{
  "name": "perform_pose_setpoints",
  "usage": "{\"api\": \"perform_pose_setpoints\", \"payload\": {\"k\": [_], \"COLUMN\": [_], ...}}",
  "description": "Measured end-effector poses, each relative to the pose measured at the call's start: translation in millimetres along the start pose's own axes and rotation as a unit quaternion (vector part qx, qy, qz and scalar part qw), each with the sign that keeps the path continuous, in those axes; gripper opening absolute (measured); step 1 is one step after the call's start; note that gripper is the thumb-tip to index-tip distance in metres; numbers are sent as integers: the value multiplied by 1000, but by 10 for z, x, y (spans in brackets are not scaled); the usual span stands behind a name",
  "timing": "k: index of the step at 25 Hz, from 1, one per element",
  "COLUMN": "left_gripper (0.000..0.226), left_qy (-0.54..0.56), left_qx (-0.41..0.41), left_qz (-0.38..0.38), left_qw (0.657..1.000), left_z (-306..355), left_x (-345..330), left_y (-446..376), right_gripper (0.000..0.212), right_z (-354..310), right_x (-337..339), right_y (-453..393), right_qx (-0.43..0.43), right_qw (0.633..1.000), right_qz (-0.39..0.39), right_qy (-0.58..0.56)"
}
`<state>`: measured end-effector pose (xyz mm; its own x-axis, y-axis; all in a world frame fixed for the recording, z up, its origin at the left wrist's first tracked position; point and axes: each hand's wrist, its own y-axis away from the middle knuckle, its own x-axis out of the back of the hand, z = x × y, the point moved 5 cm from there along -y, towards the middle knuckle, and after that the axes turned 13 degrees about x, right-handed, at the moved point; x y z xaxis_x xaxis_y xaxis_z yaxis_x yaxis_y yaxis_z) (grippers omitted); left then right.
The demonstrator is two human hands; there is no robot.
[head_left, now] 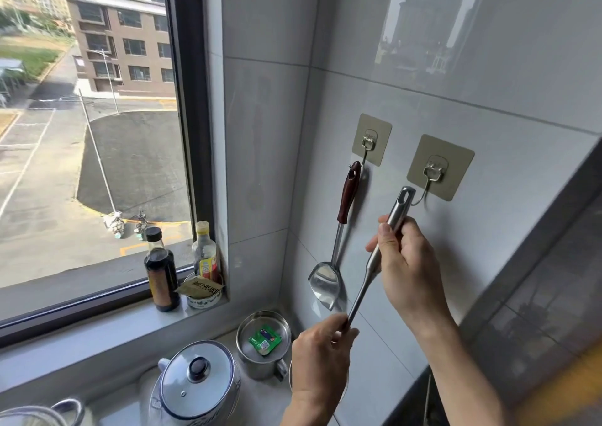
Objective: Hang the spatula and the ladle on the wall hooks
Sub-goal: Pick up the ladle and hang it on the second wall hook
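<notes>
With the spatula (338,240) already hanging from the left of 2 wall hooks, we hold the ladle (374,256) in both hands, its steel handle slanting up and right. Our right hand (407,262) grips the upper handle and our left hand (317,357) pinches the lower shaft. The handle's eyelet sits just beside the right hook (423,194), nearest our right hand.

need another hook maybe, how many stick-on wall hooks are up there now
2. The left clear adhesive metal hook holds the brown-handled steel spatula; the right hook is bare, the steel ladle handle just beside it. No others are visible.
</notes>
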<state>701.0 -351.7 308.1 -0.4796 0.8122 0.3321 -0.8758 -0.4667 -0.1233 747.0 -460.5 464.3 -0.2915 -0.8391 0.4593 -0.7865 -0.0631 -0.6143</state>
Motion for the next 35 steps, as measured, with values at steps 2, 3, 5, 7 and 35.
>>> {"api": "perform_pose_setpoints", "payload": {"k": [2,3,5,7,35], "left_gripper": [24,23,21,20,75], "left_qy": [-17,-22,-24,-27,-42], "left_qx": [0,3,14,30,25], "left_qz": [-1,-2,-15,-39,-173], "left_qw": [1000,1000,1000,998,984], "left_z": [-46,-67,-94,-105,72], "left_x": [-22,-40,-94,-165,-360], "left_y": [-7,-7,-8,-30,-885], "right_gripper": [25,26,29,30,81], "right_z": [73,109,169,206,1014], "right_x": [-29,-30,-19,4,-551], "right_y": [33,40,28,15,1075], "right_qx": [-6,-8,-13,-24,207], "right_qw": [1000,1000,1000,1000,838], "right_qz": [-3,0,11,15,-247], "right_qy": [-2,-1,4,12,441]}}
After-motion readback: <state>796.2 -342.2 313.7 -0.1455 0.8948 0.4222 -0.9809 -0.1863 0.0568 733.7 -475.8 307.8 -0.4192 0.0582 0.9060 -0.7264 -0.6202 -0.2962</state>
